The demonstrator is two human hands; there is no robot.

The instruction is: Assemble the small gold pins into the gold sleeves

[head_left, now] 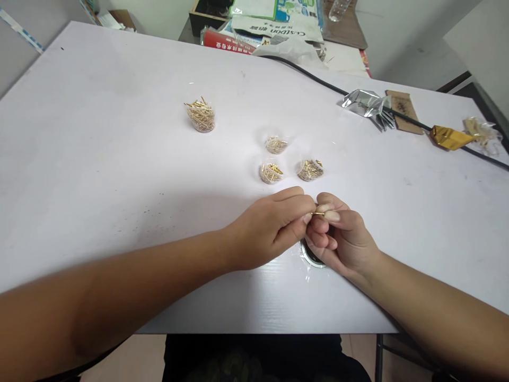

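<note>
Between the fingertips of my two hands is a thin gold-coloured metal pin (318, 213). My left hand (274, 225) is closed, its thumb and forefinger pinching the pin's left end. With thumb and forefinger, my right hand (345, 233) pinches the other end. Partly hidden beneath my right hand lies a round dark thing with a pale rim (314, 255). Just beyond my hands stand three small clear cups of gold pins: a left one (271, 173), a right one (310, 170) and a rear one (276, 144).
A fuller clear cup of gold pins (202, 115) stands farther back left. A black cable (318, 79) crosses the back right, by silver foil (363, 103), cardboard (404, 111) and a gold wrapper (451, 138). Printed bags (278, 26) lie beyond the white table's (99, 132) far edge.
</note>
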